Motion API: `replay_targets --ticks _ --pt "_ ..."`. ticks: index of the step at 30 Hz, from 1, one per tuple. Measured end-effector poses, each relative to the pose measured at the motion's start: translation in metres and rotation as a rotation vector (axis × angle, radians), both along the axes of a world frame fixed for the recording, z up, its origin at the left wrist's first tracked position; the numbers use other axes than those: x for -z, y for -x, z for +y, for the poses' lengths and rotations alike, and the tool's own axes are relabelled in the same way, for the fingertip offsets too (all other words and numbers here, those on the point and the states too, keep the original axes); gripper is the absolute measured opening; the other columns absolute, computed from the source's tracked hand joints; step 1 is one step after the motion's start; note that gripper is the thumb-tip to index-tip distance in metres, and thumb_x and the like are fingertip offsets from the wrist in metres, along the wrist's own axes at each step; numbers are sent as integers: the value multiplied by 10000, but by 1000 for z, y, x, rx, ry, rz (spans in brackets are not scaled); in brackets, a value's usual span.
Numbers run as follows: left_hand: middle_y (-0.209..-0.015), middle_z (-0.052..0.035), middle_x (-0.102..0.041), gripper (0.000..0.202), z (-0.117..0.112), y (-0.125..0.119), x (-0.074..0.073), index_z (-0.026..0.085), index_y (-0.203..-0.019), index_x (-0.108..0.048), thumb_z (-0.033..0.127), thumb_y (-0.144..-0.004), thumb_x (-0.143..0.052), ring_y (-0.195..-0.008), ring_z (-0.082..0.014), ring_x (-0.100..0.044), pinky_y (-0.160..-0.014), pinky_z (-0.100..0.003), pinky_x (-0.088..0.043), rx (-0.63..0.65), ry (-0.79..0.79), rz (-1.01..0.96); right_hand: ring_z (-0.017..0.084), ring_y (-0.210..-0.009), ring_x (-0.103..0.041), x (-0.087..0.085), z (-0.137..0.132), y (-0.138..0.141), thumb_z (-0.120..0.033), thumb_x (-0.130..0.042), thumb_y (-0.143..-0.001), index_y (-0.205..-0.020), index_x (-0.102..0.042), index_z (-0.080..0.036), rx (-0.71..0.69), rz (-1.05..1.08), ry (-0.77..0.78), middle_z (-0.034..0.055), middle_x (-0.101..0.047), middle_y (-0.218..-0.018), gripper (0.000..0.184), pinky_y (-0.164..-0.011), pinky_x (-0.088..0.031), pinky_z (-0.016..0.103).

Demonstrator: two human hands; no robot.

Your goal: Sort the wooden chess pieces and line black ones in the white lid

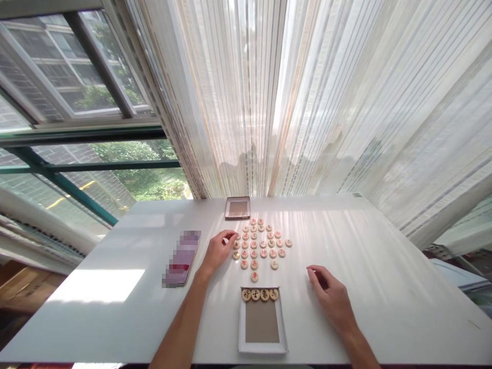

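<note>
Several round wooden game pieces (pixel 262 245) with red marks lie loose in the middle of a white table (pixel 384 266). My left hand (pixel 218 251) reaches to the left edge of that cluster, fingers curled, fingertips touching a piece there. My right hand (pixel 331 296) rests on the table to the right, fingers loosely curled, holding nothing I can make out. Near the front edge sits a shallow white box (pixel 262 341) with a brown bottom; a row of several pieces (pixel 260 294) with black marks lines its far end.
A small dark-rimmed box lid (pixel 238 208) lies at the far side of the table. A phone (pixel 182 259) lies left of my left hand. Striped sheer curtains (pixel 307 102) hang behind the table, with a window (pixel 77 102) at the left.
</note>
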State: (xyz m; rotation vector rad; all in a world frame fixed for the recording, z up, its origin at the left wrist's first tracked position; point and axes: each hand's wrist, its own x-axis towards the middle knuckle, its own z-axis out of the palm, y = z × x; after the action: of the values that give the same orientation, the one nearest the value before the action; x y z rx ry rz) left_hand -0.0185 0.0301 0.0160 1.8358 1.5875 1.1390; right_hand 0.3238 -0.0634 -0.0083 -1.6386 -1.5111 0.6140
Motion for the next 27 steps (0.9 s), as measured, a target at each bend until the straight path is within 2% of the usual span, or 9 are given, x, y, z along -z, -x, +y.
replay_targets --ticks 5,10,15,22,27 --pt "-989 -60 -757 266 1 7 9 209 -1001 -725 418 -929 -577 -852 -205 -689 -717 -300 -506 -55 -19 -31 174 -593 -614 1 -1 1 -495 -540 -940 -935 -698 -227 0 -20 -7 9 -682 -713 312 -548 -491 259" --pt "-934 -43 -753 243 -1 7 13 215 -970 -722 427 -903 -623 -791 -189 -678 -687 -286 -499 -62 -13 -54 172 -584 -597 0 -2 2 -490 -527 -951 -943 -688 -229 -2 -25 6 2 -659 -695 307 -555 -489 263" --pt "-908 -32 -759 213 -1 11 15 218 -921 -699 414 -910 -617 -805 -192 -689 -703 -285 -496 -104 -13 -72 170 -572 -590 0 -1 2 -496 -528 -945 -933 -689 -230 11 -39 17 -2 -652 -679 311 -549 -485 260" --pt "-938 -39 -777 317 1 14 16 224 -983 -703 428 -996 -461 -857 -200 -709 -751 -292 -518 -142 -9 -89 164 -573 -593 1 -1 3 -506 -532 -930 -929 -698 -240 39 -54 39 -12 -657 -681 314 -583 -500 256" --pt "-976 -47 -777 269 -1 12 15 226 -1016 -704 406 -978 -507 -861 -205 -706 -736 -292 -510 -124 -11 -66 159 -564 -584 1 -1 3 -508 -535 -923 -923 -699 -240 54 -64 37 -13 -653 -680 315 -582 -500 253"
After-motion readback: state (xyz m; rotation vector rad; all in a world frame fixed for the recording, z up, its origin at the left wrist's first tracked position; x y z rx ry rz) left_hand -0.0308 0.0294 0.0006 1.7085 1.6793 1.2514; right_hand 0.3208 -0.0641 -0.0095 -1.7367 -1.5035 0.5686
